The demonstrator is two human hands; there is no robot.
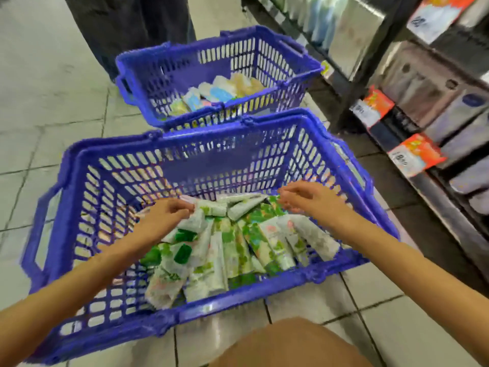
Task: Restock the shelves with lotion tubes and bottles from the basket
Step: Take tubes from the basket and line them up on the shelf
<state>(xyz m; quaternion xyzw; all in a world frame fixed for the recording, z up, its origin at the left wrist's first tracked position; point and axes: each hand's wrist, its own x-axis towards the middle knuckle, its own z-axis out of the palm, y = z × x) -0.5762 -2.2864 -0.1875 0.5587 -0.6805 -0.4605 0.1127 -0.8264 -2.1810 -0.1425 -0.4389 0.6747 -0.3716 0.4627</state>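
Observation:
A blue plastic basket (pixel 185 311) stands on the tiled floor right in front of me. It holds several white and green lotion tubes (pixel 232 250) lying in a heap. My left hand (pixel 169 211) reaches into the basket and pinches the end of one white tube (pixel 194 221) at the far side of the heap. My right hand (pixel 304 198) hovers over the right part of the heap, its fingers loosely bent and holding nothing. The shelves (pixel 428 133) run along the right, stocked with pale tubes and pouches.
A second blue basket (pixel 299 78) behind the first holds pastel tubes and bottles (pixel 219 92). Behind it stands a person in dark trousers (pixel 127 25). Orange price tags (pixel 415 154) hang off the shelf edges. My knee (pixel 288 345) is at the bottom.

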